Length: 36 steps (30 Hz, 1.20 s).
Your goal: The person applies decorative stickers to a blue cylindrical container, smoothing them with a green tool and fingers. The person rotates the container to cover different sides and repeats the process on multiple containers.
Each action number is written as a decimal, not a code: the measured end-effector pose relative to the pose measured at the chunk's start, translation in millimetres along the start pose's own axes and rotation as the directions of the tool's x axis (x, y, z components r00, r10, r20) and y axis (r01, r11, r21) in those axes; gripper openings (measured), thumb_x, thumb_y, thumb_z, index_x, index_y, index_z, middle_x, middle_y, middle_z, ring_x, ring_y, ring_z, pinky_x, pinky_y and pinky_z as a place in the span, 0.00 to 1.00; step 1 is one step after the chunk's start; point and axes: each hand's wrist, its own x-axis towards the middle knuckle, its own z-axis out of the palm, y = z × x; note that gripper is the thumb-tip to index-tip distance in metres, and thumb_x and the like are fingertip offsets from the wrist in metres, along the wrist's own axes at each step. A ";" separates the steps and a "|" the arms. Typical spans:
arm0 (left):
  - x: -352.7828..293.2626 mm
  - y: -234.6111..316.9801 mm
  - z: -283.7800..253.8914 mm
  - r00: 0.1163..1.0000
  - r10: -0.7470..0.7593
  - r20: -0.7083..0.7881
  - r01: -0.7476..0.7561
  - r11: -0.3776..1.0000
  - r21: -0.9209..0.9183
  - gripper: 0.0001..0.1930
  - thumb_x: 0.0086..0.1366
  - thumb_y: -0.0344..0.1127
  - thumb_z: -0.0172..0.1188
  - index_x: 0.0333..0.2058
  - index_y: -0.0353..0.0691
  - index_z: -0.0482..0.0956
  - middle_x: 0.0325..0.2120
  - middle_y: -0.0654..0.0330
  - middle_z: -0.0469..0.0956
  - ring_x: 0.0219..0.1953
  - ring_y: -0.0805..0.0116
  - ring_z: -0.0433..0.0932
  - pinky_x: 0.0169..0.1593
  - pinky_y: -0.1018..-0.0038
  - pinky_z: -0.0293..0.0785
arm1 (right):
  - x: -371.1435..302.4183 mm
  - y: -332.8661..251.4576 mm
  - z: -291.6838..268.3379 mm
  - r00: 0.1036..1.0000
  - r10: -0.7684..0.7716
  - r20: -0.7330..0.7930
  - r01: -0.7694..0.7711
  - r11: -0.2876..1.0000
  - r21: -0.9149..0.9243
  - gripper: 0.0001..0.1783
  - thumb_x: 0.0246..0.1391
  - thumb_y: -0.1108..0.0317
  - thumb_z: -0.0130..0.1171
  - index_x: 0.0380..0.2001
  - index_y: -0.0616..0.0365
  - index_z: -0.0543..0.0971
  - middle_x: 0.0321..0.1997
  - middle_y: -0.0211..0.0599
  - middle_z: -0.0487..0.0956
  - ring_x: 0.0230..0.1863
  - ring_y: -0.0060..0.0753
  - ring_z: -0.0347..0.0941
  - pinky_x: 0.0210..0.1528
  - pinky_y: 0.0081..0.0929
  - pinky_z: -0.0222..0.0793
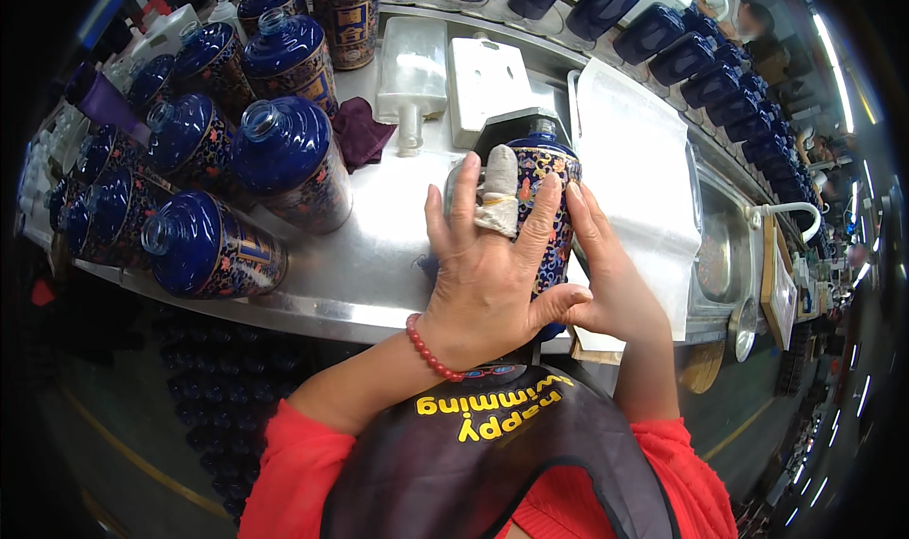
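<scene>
One floral bottle (555,255) lengthwise, neck (543,129) farthest away

Glare whitens the metal worktop (393,203); tube lights (834,75) shine at right; edges bend into black corners.

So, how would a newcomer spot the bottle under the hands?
Find the metal worktop, then the white sheet right of centre. Just left of it is a blue flower-patterned bottle, its neck pointing away from the person. Unlike the bottles grouped at left, it has the left hand and right hand on it.
</scene>
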 end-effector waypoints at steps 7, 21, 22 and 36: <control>-1.5 -7.9 -3.1 0.995 -0.095 0.007 0.096 0.989 -0.112 0.51 0.67 0.75 0.44 0.73 0.36 0.58 0.66 0.30 0.61 0.72 0.27 0.45 0.65 0.25 0.37 | -1.4 -1.7 -1.0 1.000 -0.010 -0.005 0.010 1.000 0.028 0.71 0.37 0.40 0.80 0.78 0.54 0.50 0.78 0.73 0.46 0.78 0.71 0.47 0.75 0.51 0.54; -5.5 -27.9 2.0 0.992 -0.107 -0.073 0.094 0.983 -0.161 0.50 0.67 0.74 0.48 0.76 0.44 0.52 0.64 0.39 0.66 0.71 0.27 0.48 0.67 0.28 0.37 | -0.8 -0.5 0.4 1.000 -0.011 -0.017 0.012 0.999 0.051 0.72 0.36 0.40 0.80 0.78 0.54 0.50 0.78 0.73 0.47 0.78 0.70 0.48 0.75 0.50 0.55; -10.8 -27.2 1.5 0.997 -0.064 -0.050 0.054 0.981 -0.184 0.50 0.66 0.75 0.47 0.76 0.46 0.53 0.66 0.38 0.64 0.71 0.28 0.48 0.67 0.28 0.38 | -1.0 0.5 1.3 1.000 -0.006 -0.025 0.008 0.997 0.072 0.72 0.36 0.39 0.79 0.78 0.54 0.51 0.77 0.73 0.47 0.78 0.70 0.48 0.75 0.50 0.54; -66.8 -18.3 2.4 0.998 0.064 -0.011 -0.064 0.993 -0.102 0.43 0.68 0.70 0.50 0.71 0.46 0.65 0.65 0.44 0.68 0.71 0.36 0.52 0.69 0.33 0.38 | 0.7 4.0 3.1 0.996 -0.071 -0.060 0.073 0.997 0.024 0.71 0.37 0.38 0.79 0.78 0.53 0.50 0.78 0.70 0.50 0.78 0.68 0.50 0.75 0.49 0.56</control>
